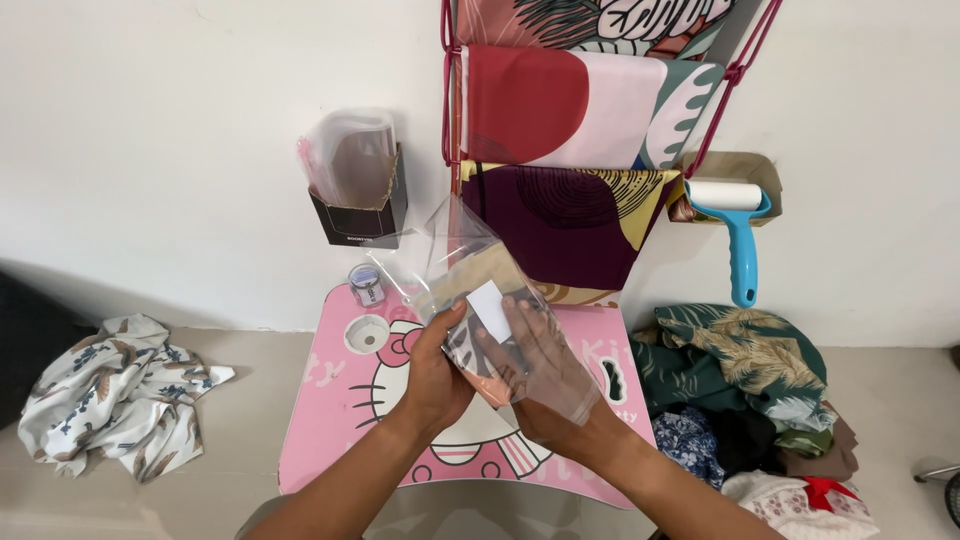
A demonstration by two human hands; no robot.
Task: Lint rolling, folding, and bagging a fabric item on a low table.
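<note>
Over a small pink cartoon-cat table [330,420], both hands hold a clear plastic bag [455,255] with folded patterned cloth [490,375] and a white card [490,308] inside. My left hand [435,375] grips the bag's left side, thumb on top. My right hand [535,360] is pushed inside the bag, fingers spread over the cloth. The bag's open end points away towards the wall.
A dark box of clear bags [358,195] hangs on the wall, a small jar [367,285] below it. Folded printed cloths [570,215] hang on a red rack. A blue lint roller [738,235] hangs right. Cloth piles lie left [120,395] and right [740,385].
</note>
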